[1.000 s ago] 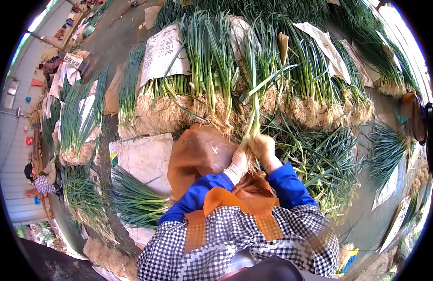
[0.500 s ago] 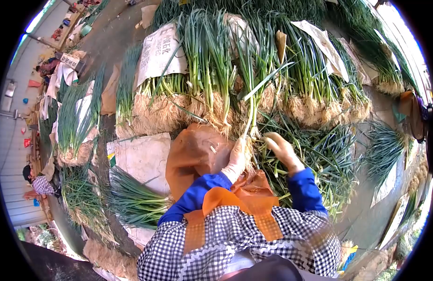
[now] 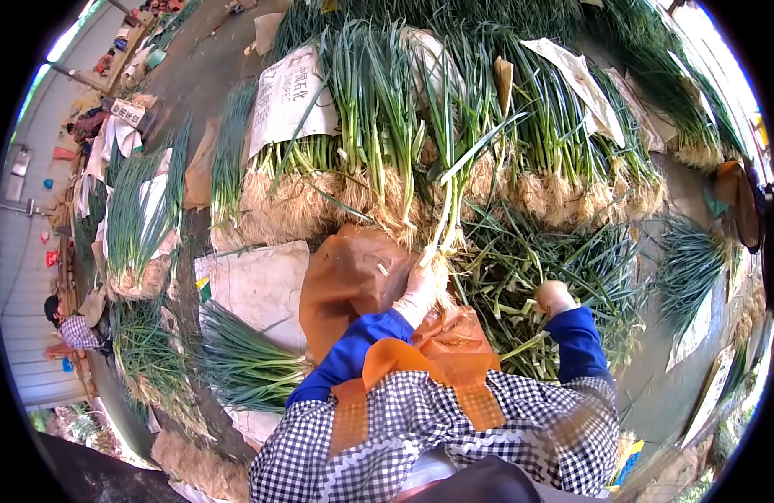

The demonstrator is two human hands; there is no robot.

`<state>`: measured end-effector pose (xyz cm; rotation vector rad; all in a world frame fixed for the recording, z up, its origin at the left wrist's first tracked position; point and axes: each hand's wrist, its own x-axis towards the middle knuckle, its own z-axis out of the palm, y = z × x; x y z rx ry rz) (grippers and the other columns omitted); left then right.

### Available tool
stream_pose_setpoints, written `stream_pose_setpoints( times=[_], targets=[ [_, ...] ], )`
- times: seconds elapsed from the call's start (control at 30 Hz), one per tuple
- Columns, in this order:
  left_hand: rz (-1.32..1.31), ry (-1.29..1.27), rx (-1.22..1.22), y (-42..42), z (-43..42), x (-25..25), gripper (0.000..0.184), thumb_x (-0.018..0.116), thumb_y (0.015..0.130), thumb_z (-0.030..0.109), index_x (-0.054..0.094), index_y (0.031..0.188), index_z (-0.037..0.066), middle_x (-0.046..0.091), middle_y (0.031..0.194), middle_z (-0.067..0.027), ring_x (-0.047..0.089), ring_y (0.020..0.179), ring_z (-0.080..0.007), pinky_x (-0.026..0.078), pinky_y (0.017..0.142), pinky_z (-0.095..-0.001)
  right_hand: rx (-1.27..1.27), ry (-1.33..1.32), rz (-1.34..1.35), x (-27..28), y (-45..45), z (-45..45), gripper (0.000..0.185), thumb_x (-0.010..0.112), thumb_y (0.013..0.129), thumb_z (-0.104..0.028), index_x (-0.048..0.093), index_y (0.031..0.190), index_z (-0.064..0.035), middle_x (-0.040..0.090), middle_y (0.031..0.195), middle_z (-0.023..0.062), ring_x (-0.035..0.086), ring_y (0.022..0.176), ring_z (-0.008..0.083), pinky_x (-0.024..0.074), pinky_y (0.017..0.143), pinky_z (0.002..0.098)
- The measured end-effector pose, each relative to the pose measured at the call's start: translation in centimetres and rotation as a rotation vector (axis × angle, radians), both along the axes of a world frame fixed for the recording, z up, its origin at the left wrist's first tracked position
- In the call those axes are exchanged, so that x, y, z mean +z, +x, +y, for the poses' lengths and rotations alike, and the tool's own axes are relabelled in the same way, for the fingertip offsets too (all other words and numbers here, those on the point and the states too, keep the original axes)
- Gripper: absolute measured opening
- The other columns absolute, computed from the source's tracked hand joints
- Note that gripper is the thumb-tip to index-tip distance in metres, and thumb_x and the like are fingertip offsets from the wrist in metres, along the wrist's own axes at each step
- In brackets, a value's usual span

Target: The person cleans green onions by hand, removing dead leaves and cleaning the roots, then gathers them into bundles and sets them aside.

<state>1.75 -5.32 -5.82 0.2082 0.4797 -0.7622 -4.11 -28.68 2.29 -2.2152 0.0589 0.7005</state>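
My left hand [image 3: 419,289] is closed round the root end of a few green onions [image 3: 447,214], whose long leaves point away from me across the bundles. Pale stringy roots [image 3: 441,281] hang beside its fingers, above the orange apron [image 3: 345,272] over my lap. Off to the right, my right hand [image 3: 555,298] is curled closed above a heap of loose leaves and stalks [image 3: 508,285]. Whatever its fingers hold, if anything, is hidden. Directly ahead stand bundles of green onions [image 3: 374,126], roots toward me.
Printed white sacking [image 3: 293,101] covers part of the bundles. At left, more green onions [image 3: 244,348] lie beside a pale sack [image 3: 257,285]. Another bunch [image 3: 693,264] rests on the floor at right. A person [image 3: 77,329] in checked clothing is at the far left.
My right hand has moved right and toward me, away from the green onions, and its fingers have curled in. My left hand keeps its grip in nearly the same place.
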Motion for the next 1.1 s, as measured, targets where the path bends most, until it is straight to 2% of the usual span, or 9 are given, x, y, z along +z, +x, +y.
stream_pose_setpoints(
  times=[0.17,0.3,0.43,0.57,0.67,0.77,0.83,0.9,1.1],
  targets=[
    [-0.003,0.124,0.061,-0.2,-1.4,-0.4,0.031,0.047,0.091,0.035,0.057,0.093,0.006,0.055,0.072,-0.0015,0.05,0.065,-0.0135,0.044,0.06,-0.0245,-0.286,0.298,-0.446,-2.5,5.3,4.3,0.04,0.059,0.08,-0.044,0.064,0.093,-0.0074,0.064,0.092,0.0157,0.062,0.085,0.0281,0.0498,0.071,0.0339],
    [-0.405,0.371,0.208,-0.6,-1.2,-0.8,0.031,0.048,0.09,0.036,0.056,0.095,0.006,0.055,0.081,-0.0027,0.051,0.072,-0.0154,0.044,0.07,-0.0256,0.098,-0.241,-0.531,0.9,5.8,9.7,0.034,0.051,0.085,-0.039,0.061,0.069,-0.0106,0.06,0.064,0.0134,0.058,0.061,0.0333,0.0469,0.055,0.038],
    [-0.145,-0.113,0.119,0.4,-0.1,-4.1,0.026,0.049,0.09,0.031,0.056,0.092,0.007,0.057,0.08,-0.0036,0.052,0.069,-0.0151,0.045,0.061,-0.0268,0.147,0.456,-0.176,4.2,0.2,9.1,0.036,0.052,0.086,-0.034,0.059,0.065,-0.0059,0.056,0.06,0.0129,0.055,0.053,0.0282,0.0463,0.054,0.0364],
    [-0.038,0.007,0.161,-0.1,-0.8,-2.0,0.027,0.047,0.091,0.029,0.054,0.103,0.005,0.056,0.08,-0.0036,0.051,0.064,-0.0141,0.045,0.057,-0.0236,0.634,-0.041,-0.313,-1.3,0.1,1.8,0.03,0.054,0.088,-0.031,0.062,0.091,-0.0023,0.063,0.075,0.011,0.061,0.064,0.0197,0.0483,0.06,0.0262],
    [-0.163,0.215,0.18,-0.2,-2.4,0.5,0.03,0.047,0.091,0.028,0.052,0.11,0.005,0.056,0.081,-0.004,0.051,0.063,-0.0125,0.044,0.056,-0.0221,-0.22,0.183,-0.185,0.0,3.0,3.6,0.04,0.053,0.085,-0.042,0.06,0.096,-0.0043,0.063,0.088,0.0141,0.061,0.081,0.0291,0.0475,0.07,0.0361],
    [-0.113,0.345,0.336,-0.6,-3.1,-0.2,0.037,0.044,0.093,0.026,0.046,0.123,0.004,0.049,0.075,-0.0008,0.046,0.07,-0.0103,0.043,0.066,-0.021,0.01,-0.035,-0.286,-0.4,5.1,7.7,0.038,0.053,0.085,-0.043,0.061,0.085,-0.0057,0.061,0.073,0.0157,0.059,0.069,0.0343,0.0471,0.062,0.036],
    [-0.563,0.813,0.284,-0.4,-2.5,-2.2,0.033,0.043,0.093,0.018,0.046,0.123,0.003,0.051,0.113,-0.0056,0.047,0.103,-0.0167,0.039,0.091,-0.0251,-0.159,-0.029,-0.408,-1.8,5.2,9.2,0.037,0.052,0.085,-0.041,0.061,0.076,-0.0064,0.059,0.067,0.0146,0.057,0.063,0.0343,0.046,0.057,0.0373],
    [-0.307,0.519,0.353,0.2,-2.9,-3.2,0.033,0.044,0.092,0.019,0.046,0.122,0.004,0.053,0.102,-0.0046,0.049,0.089,-0.0156,0.041,0.081,-0.0246,-0.31,0.274,-0.248,-1.9,4.3,9.9,0.026,0.055,0.085,-0.03,0.064,0.078,-0.0063,0.059,0.063,0.0139,0.057,0.055,0.0239,0.0466,0.055,0.0341],
    [-0.361,0.361,0.235,-0.4,-2.6,0.9,0.036,0.038,0.092,0.012,0.038,0.128,0.008,0.05,0.088,-0.0038,0.047,0.078,-0.0105,0.044,0.073,-0.0209,0.308,0.334,0.091,5.9,0.1,6.2,0.032,0.057,0.085,-0.032,0.062,0.074,-0.0019,0.06,0.067,0.0171,0.06,0.064,0.0278,0.0476,0.061,0.0342]
  ],
)
